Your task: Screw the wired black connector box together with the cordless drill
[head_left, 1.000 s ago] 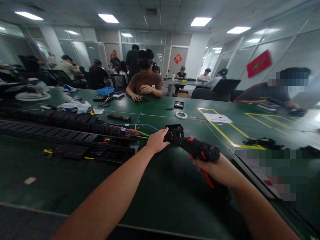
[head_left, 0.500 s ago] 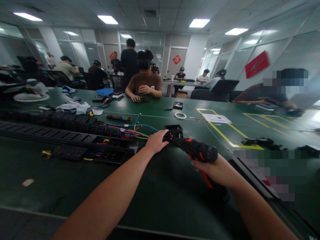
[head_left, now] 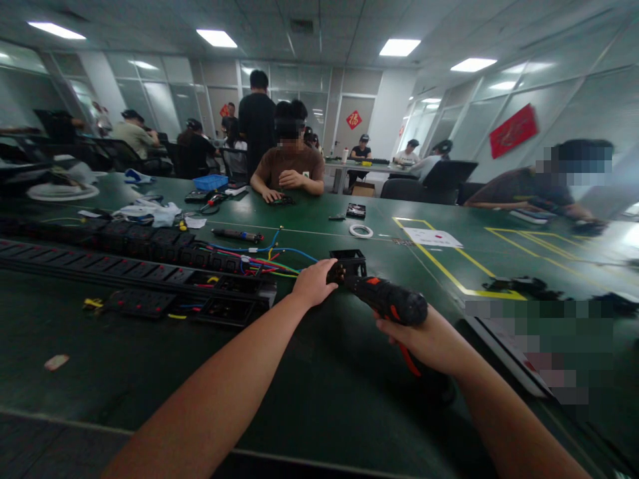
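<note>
My right hand (head_left: 422, 336) is wrapped round the grip of a black and orange cordless drill (head_left: 387, 297). The drill's front end points left, at a small dark part with brass-coloured terminals (head_left: 338, 271). That part is in my left hand (head_left: 315, 283), whose fingers are closed round it. Whether the bit touches a terminal I cannot tell. Just behind sits a black rectangular frame (head_left: 355, 259). Red, green and blue wires (head_left: 272, 263) run from the left up to my left hand. They come from a row of black socket modules (head_left: 164, 243).
A long black power strip housing (head_left: 110, 269) and a shorter socket piece (head_left: 134, 303) lie at left on the green table (head_left: 200, 399). Beyond are a dark pen-shaped tool (head_left: 237, 236), a white tape ring (head_left: 361, 231) and a blue basket (head_left: 210, 182). A co-worker (head_left: 289, 163) sits opposite.
The drill and my right hand have shifted slightly left, the drill's rear end most. My left hand keeps hold of the terminal part, nearly unmoved.
</note>
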{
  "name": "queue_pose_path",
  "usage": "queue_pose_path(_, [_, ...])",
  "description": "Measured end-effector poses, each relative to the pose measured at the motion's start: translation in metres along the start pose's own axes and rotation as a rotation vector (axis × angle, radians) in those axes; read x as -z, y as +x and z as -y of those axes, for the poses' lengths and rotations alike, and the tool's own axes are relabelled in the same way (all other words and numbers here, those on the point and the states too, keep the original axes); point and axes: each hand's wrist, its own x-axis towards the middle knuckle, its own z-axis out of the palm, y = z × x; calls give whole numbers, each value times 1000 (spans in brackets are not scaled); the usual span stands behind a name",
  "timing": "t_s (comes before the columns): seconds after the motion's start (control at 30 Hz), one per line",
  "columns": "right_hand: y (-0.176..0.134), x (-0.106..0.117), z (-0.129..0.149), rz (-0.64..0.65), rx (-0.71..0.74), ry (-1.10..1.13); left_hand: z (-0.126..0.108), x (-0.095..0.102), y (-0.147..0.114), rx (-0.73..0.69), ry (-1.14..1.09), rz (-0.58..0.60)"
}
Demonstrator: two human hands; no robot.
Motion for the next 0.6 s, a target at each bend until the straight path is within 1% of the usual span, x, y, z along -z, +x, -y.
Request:
queue_pose_path(0.17, [1, 0, 5, -17, -84, 63, -1, 0, 1, -1, -11, -1])
queue_pose_path(0.3, [1, 1, 8, -15, -92, 121, -4, 4, 0, -2, -1, 23])
queue_pose_path(0.43, [2, 1, 9, 8, -119, 105, -5, 5, 0, -11, 10, 36])
queue_pose_path(0.6, [3, 0, 7, 12, -115, 65, -3, 5, 0, 9, -3, 46])
